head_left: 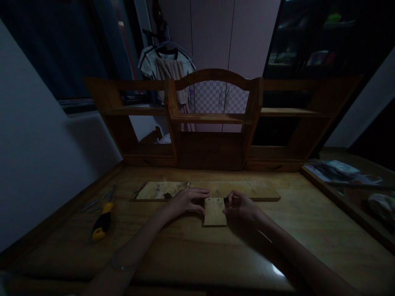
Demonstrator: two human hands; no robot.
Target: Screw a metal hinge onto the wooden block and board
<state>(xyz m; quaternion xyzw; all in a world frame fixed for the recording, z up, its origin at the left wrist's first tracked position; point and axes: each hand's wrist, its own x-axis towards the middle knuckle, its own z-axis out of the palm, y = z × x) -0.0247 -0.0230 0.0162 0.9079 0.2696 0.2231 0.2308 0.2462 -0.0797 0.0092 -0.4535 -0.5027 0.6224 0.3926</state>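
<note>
Head view. The small wooden piece (215, 213) sits between my hands on the near side of the long board (249, 191), roughly mid-desk (185, 255). Two dark holes (213, 200) run along its far edge; whether that edge touches or overlaps the board, I cannot tell. My right hand (240, 205) pinches the right edge of the piece between thumb and bent fingers. My left hand (189, 200) arches over the far left corner, thumb at the left edge and fingers reaching toward the board; whether it grips or merely steadies, I cannot tell. The board's left part is rough and dark-marked. To my left lie the yellow-and-black screwdriver (104, 222) and some thin metal pieces (90, 205), untouched. Beyond stands the wooden shelf unit (212, 119).

I judge the step in hand to be handling and placing the piece beside the board. The next move would call for even pressure from both sides, the holed edge kept square to the board, and fingertips clear of the holes.
</note>
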